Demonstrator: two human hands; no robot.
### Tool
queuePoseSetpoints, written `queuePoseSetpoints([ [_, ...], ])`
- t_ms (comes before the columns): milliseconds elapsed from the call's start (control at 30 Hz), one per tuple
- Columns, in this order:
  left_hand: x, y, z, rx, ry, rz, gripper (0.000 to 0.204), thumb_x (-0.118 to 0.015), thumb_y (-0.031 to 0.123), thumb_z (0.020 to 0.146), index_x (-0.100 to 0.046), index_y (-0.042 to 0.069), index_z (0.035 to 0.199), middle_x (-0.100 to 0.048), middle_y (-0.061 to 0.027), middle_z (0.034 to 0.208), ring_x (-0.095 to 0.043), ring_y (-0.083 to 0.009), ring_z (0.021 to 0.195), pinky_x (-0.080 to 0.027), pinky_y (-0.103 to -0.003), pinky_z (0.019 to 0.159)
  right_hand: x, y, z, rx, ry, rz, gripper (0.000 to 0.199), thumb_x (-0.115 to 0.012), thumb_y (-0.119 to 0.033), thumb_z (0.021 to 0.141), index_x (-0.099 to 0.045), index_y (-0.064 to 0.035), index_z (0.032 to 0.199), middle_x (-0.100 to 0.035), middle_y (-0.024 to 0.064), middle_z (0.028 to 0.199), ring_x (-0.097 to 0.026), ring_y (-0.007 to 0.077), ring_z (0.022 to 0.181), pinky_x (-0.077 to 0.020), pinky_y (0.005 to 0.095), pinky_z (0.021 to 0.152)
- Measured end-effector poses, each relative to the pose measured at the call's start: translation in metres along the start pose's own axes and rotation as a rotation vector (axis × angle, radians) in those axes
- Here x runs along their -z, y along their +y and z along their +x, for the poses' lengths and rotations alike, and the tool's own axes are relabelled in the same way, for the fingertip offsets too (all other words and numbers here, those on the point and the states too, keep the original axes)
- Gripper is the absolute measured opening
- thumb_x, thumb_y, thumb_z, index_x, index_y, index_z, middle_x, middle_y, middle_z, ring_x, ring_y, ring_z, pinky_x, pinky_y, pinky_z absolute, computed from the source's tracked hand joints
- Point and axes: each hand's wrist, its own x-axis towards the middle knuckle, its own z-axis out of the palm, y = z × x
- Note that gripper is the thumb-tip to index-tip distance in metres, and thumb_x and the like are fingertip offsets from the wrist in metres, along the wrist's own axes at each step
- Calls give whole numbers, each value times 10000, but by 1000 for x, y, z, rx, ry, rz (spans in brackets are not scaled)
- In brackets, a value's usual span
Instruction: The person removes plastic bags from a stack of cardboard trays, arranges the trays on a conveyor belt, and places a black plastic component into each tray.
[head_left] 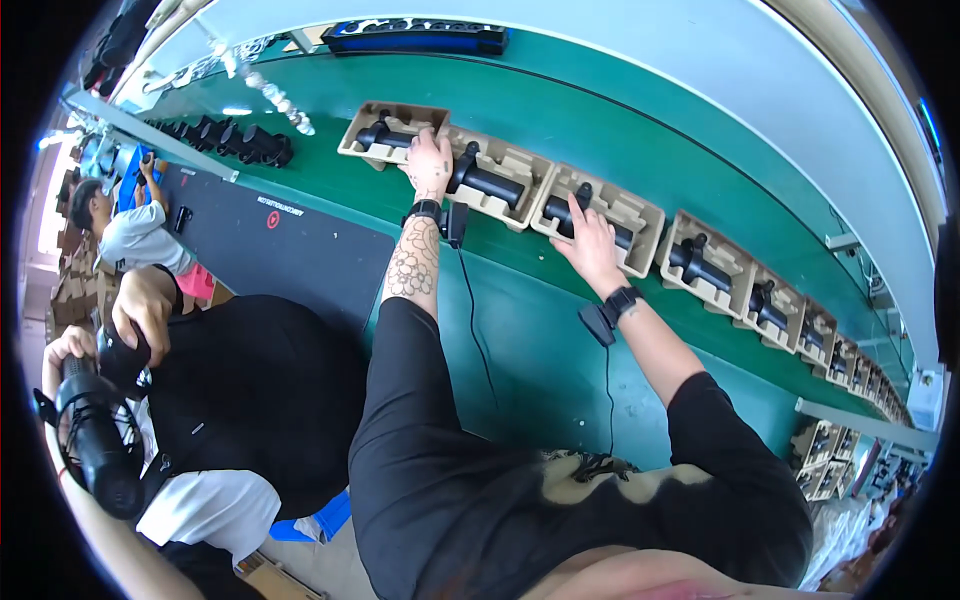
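Note:
My left hand [429, 166] rests over the right end of the leftmost tan moulded tray [432, 112], fingers loosely extended. Beside its fingers lies a black cylindrical device [388, 138] in that tray. Over another moulded tray [640, 215], two places to the right, is my right hand [592, 245]; its index finger points out onto a black cylindrical device [557, 210], and the other fingers are spread. Between my hands, a middle tray [530, 172] holds a similar black device [490, 184]. Each wrist wears a black band with a small black unit and a thin cable.
More filled trays [705, 262] run rightward along the green bench [540, 300]. Several black devices [235, 140] stand far left beside a dark mat [280, 245]. At my left a co-worker in black holds a black cylindrical device [100, 440]; another person [140, 235] is beyond. A shelf hangs overhead.

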Motion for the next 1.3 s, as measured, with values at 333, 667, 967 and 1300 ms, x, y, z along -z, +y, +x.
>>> queuePoseSetpoints([
  [333, 54, -91, -12, -247, -432, -243, 440, -514, 411, 918, -604, 35, 1128, -639, -228, 974, -603, -392, 953, -477, -432, 808, 27, 3, -67, 157, 156, 144, 733, -714, -222, 748, -379, -100, 1388, -472, 168, 1204, -434, 336, 1191, -310, 464, 1060],
  [667, 37, -64, -13, -77, -124, 293, 460, -409, 498, 935, -605, 95, 834, -658, -159, 799, -621, -409, 725, -475, -513, 602, 90, 72, -324, -236, 105, 439, 395, -624, -133, 813, -561, -76, 1199, -529, 151, 1172, -456, 345, 1181, -379, 451, 1019],
  [967, 9, -13, -82, -193, 472, 418, 512, -371, 479, 958, -587, 36, 1097, -627, -242, 1010, -576, -479, 935, -476, -507, 795, 175, 225, -380, -492, 377, 57, 522, -642, -177, 780, -490, -56, 1264, -535, 189, 1190, -491, 380, 1129, -414, 425, 975],
  [1300, 42, 72, -335, 129, -229, -288, 530, -433, 380, 955, -443, -18, 1305, -457, -278, 1316, -387, -423, 1262, -318, -455, 1057, 251, 458, -313, -312, -32, -400, 1232, -852, -274, 449, -195, -249, 1491, -199, 156, 1520, -162, 370, 1401, -180, 579, 1106],
])
